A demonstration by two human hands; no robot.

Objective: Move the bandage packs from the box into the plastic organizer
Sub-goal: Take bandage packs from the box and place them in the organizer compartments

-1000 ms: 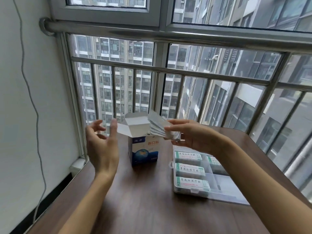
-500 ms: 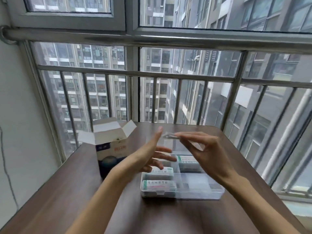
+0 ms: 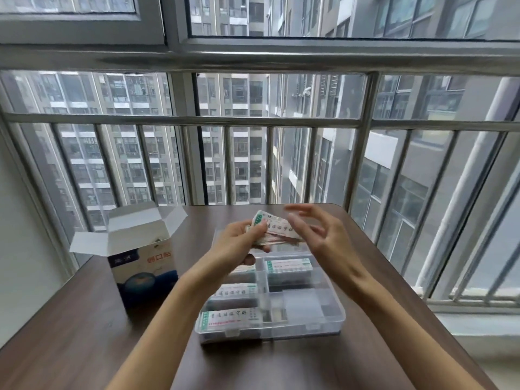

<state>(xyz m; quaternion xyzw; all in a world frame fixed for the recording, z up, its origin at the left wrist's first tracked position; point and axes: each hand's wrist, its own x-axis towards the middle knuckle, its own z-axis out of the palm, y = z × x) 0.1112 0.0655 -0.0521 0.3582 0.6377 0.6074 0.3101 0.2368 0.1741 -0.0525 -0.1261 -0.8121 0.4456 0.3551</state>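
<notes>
Hovering over the far edge of the plastic organizer [image 3: 323, 323], the bandage packs [image 3: 274, 230] sit fanned in the left hand [image 3: 239, 243], whose fingers pinch one end of the stack; their long axis runs roughly level toward the right hand [image 3: 318, 235], which is spread and holding nothing. They look light, thin and slippery, best pinched across the middle. The opened box [image 3: 140, 260] stands left of the organizer on the bench [image 3: 70, 333].

right hand [image 3: 318, 235] blurred, pack [image 3: 277, 230] print unreadable
</notes>
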